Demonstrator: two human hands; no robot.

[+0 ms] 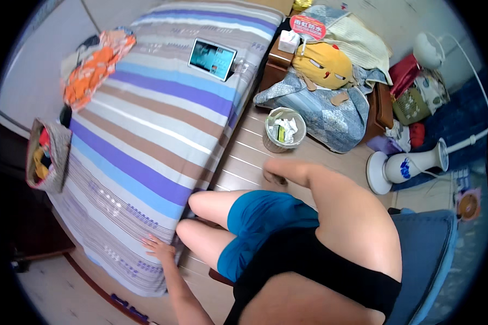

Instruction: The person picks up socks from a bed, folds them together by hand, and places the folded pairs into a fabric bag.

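My left hand lies on the striped bedsheet at the near edge of the bed, fingers spread and holding nothing. My right arm reaches down beside my knees, over the floor. At its end my right hand hangs just short of the waste bin; its fingers are turned down and mostly hidden, so what they hold, if anything, cannot be seen. Crumpled white tissues and a bit of yellow-green wrapper lie in the bin. A tablet with a lit screen stands propped on the bed.
Orange-and-white cloth and a woven basket are at the bed's left side. Right of the bin, a yellow cushion rests on a covered armchair, near a tissue box and red hand fan. A white fan lies at right.
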